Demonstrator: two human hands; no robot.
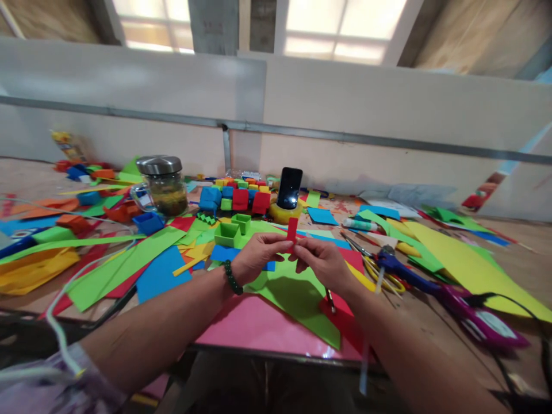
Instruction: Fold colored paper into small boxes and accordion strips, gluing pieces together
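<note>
A small red paper strip (292, 229) stands upright between my two hands, above the middle of the table. My left hand (263, 253), with a dark bead bracelet at the wrist, pinches its lower left side. My right hand (319, 261) grips the lower right side, its fingers curled in. The strip's lower end is partly hidden by my fingers. Under the hands lies a large green paper sheet (297, 299). Two green open paper boxes (227, 234) sit just beyond my left hand. A pen-like tool (330, 301) rests on red paper below my right wrist.
At the back stand a phone (290, 187) on a yellow tape roll (284, 213), several coloured paper cubes (240, 199) and a lidded glass mug (166, 187). On the right lie yellow-handled scissors (382, 275) and a purple-and-blue glue gun (470, 316) with a cord. A white cable (56, 322) crosses the left.
</note>
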